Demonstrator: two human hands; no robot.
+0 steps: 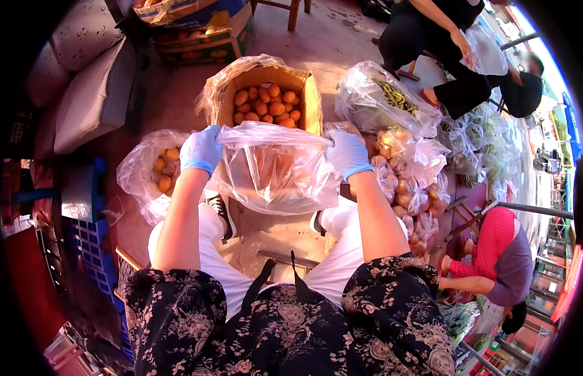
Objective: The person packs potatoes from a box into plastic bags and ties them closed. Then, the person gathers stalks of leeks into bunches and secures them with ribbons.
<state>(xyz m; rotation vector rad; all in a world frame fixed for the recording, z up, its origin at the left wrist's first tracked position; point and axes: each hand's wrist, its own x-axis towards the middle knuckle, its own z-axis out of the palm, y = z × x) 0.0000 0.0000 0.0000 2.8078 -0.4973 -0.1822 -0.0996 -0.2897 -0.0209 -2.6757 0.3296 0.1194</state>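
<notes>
In blue gloves, my left hand and my right hand grip the two sides of a clear plastic bag. The bag is stretched wide between them, over my knees. Just beyond it stands a cardboard box lined with plastic, holding orange-brown round fruit. My left hand is near the box's left front side, my right hand near its right front corner. Fingers of both hands are closed on the plastic, their tips partly hidden.
To the left lies an open plastic bag with yellow fruit. On the right are a bag of green beans and several filled bags. Two other people sit at the right. Blue crates stand left.
</notes>
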